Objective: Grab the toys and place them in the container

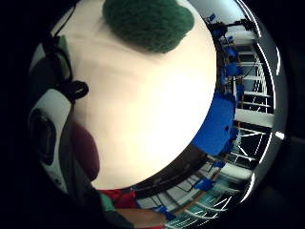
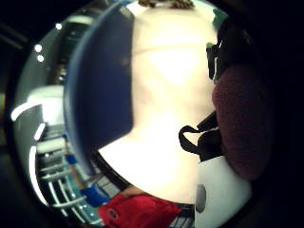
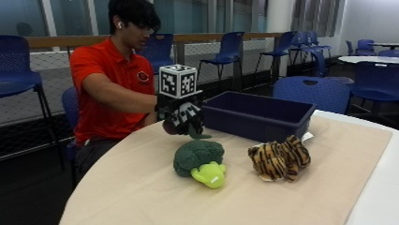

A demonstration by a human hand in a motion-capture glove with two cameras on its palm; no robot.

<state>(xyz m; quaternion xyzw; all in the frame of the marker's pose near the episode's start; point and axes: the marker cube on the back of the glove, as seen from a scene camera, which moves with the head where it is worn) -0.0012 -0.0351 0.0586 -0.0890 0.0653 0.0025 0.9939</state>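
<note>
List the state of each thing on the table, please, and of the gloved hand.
Right hand: above the table, holding a dark red toy.
Broccoli toy: lying on the table.
Tiger toy: lying on the table.
Blue container: upright, open; contents not visible.

Gloved right hand [image 3: 181,117] raised above the table, forearm extended, fingers curled downward around something dark

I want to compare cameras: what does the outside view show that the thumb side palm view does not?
Only the outside view shows the broccoli toy with its whole tiger toy neighbour and the gloved right hand gripping a dark red toy. Only the thumb side view shows that toy close up. Both show the blue container and the beige table.
</note>
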